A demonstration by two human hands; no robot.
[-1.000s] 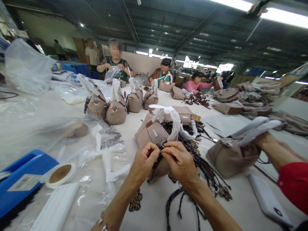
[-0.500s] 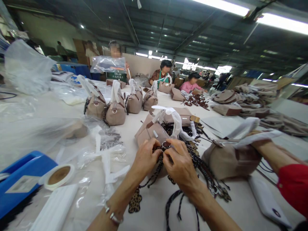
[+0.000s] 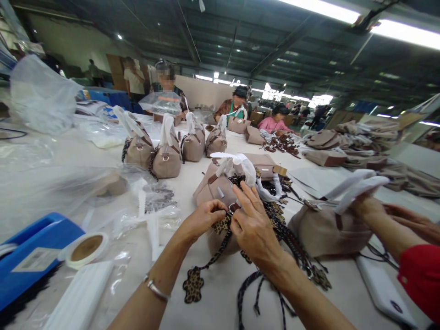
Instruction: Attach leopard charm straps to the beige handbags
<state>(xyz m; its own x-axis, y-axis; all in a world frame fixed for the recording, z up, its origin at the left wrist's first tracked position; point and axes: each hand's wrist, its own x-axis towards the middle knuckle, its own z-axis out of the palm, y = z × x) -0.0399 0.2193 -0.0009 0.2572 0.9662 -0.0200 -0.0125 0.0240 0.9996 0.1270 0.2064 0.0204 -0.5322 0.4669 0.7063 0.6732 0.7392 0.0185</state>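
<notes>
A taupe handbag (image 3: 215,188) with white-wrapped handles (image 3: 247,167) stands before me, and a metal ring (image 3: 234,208) shows on its near end. Left of the ring, my left hand (image 3: 206,219) pinches a dark braided cord (image 3: 222,247); a leopard-print piece (image 3: 222,226) shows beneath the fingers. A leopard-print bear charm (image 3: 193,285) lies on the table at the cord's lower end. My right hand (image 3: 252,224) is against the ring's right side. Its thumb and forefinger are pressed together, hiding what is between them, while the other fingers stretch upward.
Braided straps and charms (image 3: 292,243) lie to the right. A co-worker's red-sleeved arm (image 3: 388,224) reaches to another taupe bag (image 3: 330,229) there. Finished-looking bags (image 3: 167,160) stand behind. At left are a blue brush (image 3: 37,261), a tape roll (image 3: 85,250) and plastic film (image 3: 68,183).
My hands have moved slightly apart at the ring, and my right fingers have straightened upward. The leopard-print piece under my left fingers has come into view. The co-worker's hand has shifted on the other bag.
</notes>
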